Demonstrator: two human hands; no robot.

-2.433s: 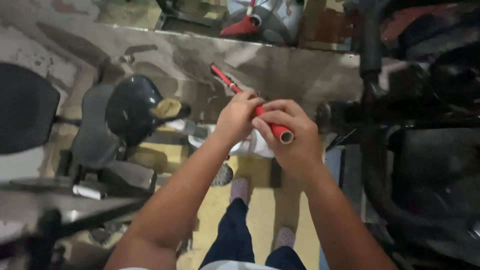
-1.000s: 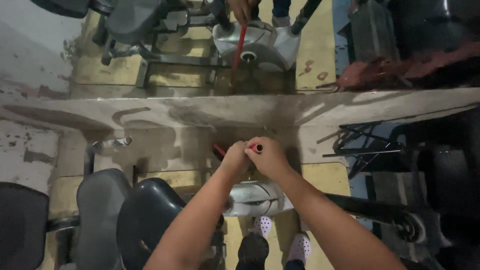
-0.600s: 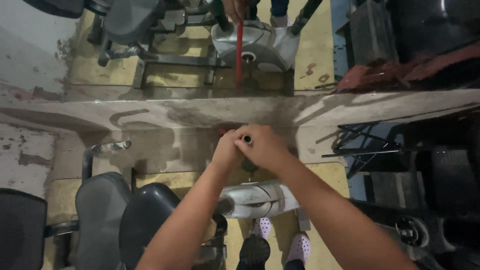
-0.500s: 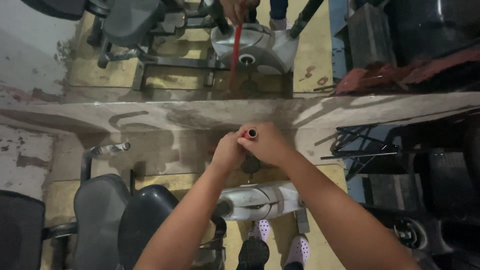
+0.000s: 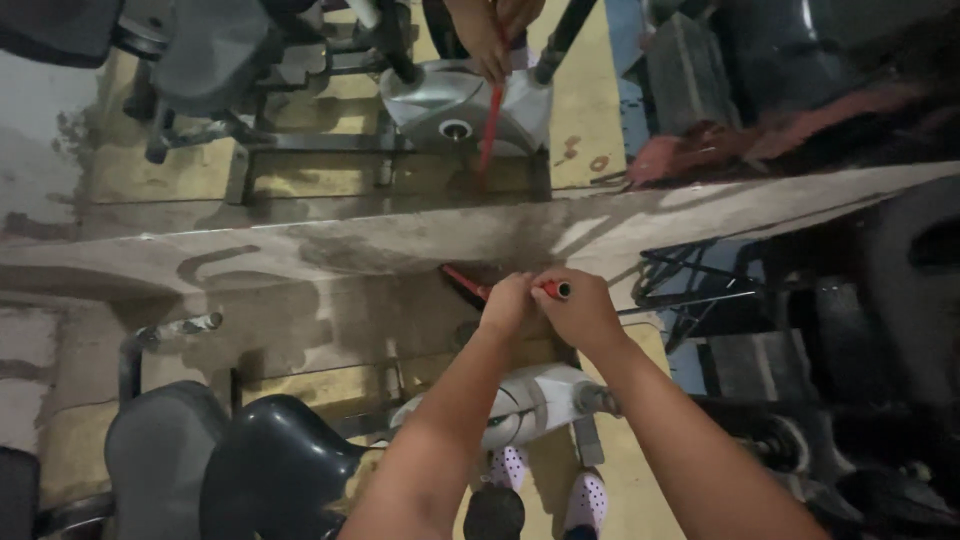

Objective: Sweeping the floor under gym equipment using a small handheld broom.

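Note:
Both my hands grip one red stick-like handle (image 5: pixel 462 281) that points down toward the base of a stained wall. My left hand (image 5: pixel 508 306) is wrapped around it lower down. My right hand (image 5: pixel 583 312) holds the upper end, where the round red tip (image 5: pixel 560 290) pokes out past my fingers. The far end of the handle sits in shadow against the wall ledge (image 5: pixel 300 250). Above the ledge a mirror (image 5: pixel 300 120) shows the reflection of my hands (image 5: pixel 492 30) and the red handle (image 5: pixel 490 125).
Below my arms stands a white exercise bike housing (image 5: pixel 530 400), with my feet in light shoes (image 5: pixel 585 498) beside it. Dark padded seats (image 5: pixel 270 470) sit at lower left. Black metal frames and racks (image 5: pixel 700 290) crowd the right side. The floor is yellowish (image 5: pixel 330 375).
The view tilted up from the floor and bikes toward the wall and mirror. My hands came close together on the red handle near the wall's base and have shifted only slightly in the last second.

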